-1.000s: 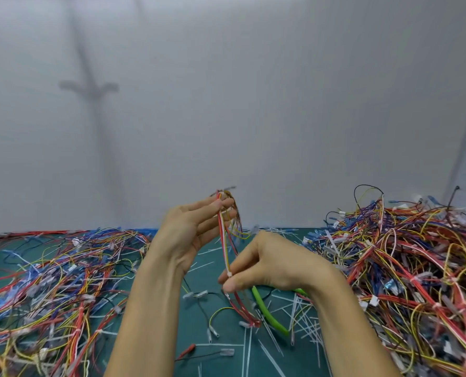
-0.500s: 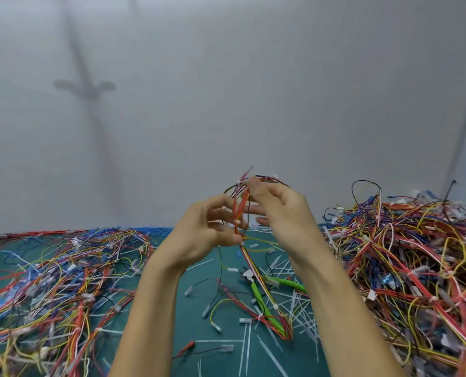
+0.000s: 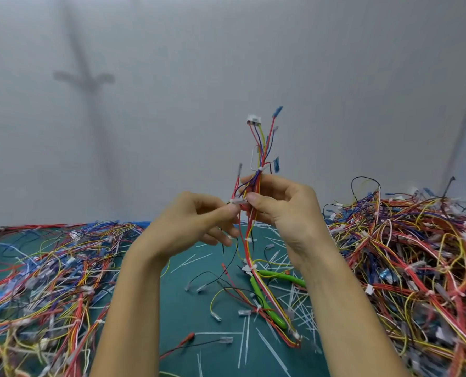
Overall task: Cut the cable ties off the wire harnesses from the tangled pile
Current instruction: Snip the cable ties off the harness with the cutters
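While left hand (image 3: 193,227) and right hand (image 3: 286,210) are both pinching the harness (image 3: 260,170) upright, cutters (image 3: 276,319) are lying at 6 o'clock; right should be fetching them.

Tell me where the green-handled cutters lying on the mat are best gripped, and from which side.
Probably by the two green handles, coming from above on the right. The cutters lie flat on the mat with handles splayed toward the right hand, while their head points up-left under the hanging harness, whose wires cross the nearer handle.
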`<state>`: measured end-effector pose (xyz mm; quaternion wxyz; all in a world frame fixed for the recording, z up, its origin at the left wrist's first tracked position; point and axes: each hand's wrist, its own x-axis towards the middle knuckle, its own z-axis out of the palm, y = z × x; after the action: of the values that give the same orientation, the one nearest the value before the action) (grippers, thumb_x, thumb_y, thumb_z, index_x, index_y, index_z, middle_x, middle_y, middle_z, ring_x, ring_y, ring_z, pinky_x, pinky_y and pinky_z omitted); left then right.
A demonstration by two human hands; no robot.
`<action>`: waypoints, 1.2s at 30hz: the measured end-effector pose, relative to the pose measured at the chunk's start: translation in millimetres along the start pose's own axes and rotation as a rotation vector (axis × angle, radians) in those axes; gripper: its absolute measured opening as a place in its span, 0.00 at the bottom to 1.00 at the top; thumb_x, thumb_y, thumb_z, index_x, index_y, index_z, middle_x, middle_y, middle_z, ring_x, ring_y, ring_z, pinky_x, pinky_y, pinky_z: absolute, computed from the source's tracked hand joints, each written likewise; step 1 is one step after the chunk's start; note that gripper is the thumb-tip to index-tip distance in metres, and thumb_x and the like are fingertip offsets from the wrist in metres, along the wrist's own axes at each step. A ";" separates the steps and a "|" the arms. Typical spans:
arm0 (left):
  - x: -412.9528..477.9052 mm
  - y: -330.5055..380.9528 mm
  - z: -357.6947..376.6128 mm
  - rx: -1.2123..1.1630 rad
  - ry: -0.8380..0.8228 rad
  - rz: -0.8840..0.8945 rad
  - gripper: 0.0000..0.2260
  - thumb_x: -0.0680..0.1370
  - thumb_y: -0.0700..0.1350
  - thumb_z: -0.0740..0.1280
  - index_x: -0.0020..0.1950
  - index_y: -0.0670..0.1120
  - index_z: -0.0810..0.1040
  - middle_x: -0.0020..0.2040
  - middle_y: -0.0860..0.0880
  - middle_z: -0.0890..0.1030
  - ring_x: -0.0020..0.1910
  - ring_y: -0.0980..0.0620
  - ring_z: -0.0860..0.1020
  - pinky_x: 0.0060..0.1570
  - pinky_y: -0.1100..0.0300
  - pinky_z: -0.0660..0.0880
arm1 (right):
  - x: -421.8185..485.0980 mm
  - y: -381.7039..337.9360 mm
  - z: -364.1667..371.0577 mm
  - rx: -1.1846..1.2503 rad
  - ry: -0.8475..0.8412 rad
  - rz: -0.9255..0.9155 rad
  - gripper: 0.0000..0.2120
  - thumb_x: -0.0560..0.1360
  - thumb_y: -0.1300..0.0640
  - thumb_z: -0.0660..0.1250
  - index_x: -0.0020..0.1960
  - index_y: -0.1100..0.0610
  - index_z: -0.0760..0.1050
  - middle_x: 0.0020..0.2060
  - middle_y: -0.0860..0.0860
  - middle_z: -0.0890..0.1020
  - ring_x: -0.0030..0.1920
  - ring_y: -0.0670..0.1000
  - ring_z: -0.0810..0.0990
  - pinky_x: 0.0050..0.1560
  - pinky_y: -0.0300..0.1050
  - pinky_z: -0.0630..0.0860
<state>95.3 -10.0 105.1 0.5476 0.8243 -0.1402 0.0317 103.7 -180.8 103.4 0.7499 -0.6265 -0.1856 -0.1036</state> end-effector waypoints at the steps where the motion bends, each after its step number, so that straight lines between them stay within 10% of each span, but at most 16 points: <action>1: 0.7 -0.1 -0.2 -0.004 0.092 0.016 0.14 0.70 0.57 0.72 0.42 0.46 0.81 0.35 0.47 0.85 0.34 0.50 0.84 0.34 0.63 0.78 | 0.1 -0.2 0.1 0.010 -0.003 0.006 0.13 0.75 0.73 0.65 0.48 0.57 0.82 0.40 0.52 0.86 0.42 0.52 0.85 0.48 0.46 0.83; 4: 2.8 -2.7 -1.7 -0.009 0.252 0.039 0.25 0.61 0.55 0.80 0.51 0.46 0.76 0.39 0.48 0.84 0.36 0.54 0.82 0.36 0.62 0.79 | -0.3 -1.7 -2.0 0.012 -0.027 0.006 0.15 0.76 0.73 0.63 0.46 0.57 0.82 0.38 0.50 0.86 0.38 0.48 0.84 0.44 0.40 0.82; 9: -2.4 -1.9 -4.5 -0.144 -0.128 0.186 0.22 0.74 0.42 0.70 0.68 0.47 0.75 0.64 0.50 0.80 0.64 0.53 0.78 0.62 0.59 0.75 | -0.7 -2.8 -7.1 -0.092 -0.155 0.025 0.16 0.78 0.71 0.62 0.46 0.54 0.83 0.42 0.49 0.87 0.41 0.48 0.84 0.45 0.42 0.82; 16: 3.6 11.1 12.3 -0.235 0.217 0.264 0.09 0.75 0.42 0.70 0.54 0.42 0.84 0.50 0.40 0.85 0.48 0.48 0.81 0.54 0.51 0.78 | -4.2 -3.0 0.1 -0.201 -0.259 0.005 0.16 0.79 0.67 0.63 0.47 0.48 0.83 0.42 0.49 0.86 0.40 0.49 0.85 0.37 0.37 0.78; 26: 8.0 14.2 17.0 -0.312 0.251 0.318 0.04 0.73 0.36 0.72 0.47 0.42 0.83 0.44 0.47 0.86 0.43 0.55 0.83 0.44 0.69 0.76 | -5.1 -14.2 -5.6 -0.385 -0.197 -0.118 0.09 0.79 0.50 0.65 0.49 0.45 0.84 0.43 0.43 0.86 0.45 0.40 0.82 0.42 0.30 0.75; 36: 6.7 14.1 18.8 -0.351 0.174 0.209 0.09 0.74 0.48 0.70 0.48 0.45 0.85 0.45 0.47 0.85 0.46 0.50 0.82 0.56 0.50 0.74 | -6.5 -13.6 -3.4 -0.327 -0.217 -0.131 0.08 0.77 0.57 0.69 0.46 0.45 0.84 0.40 0.41 0.86 0.42 0.38 0.83 0.43 0.31 0.76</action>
<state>96.1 -33.5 111.5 0.6866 0.6914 -0.1803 0.1343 93.0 -187.3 112.6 0.6055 -0.7339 -0.2865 -0.1128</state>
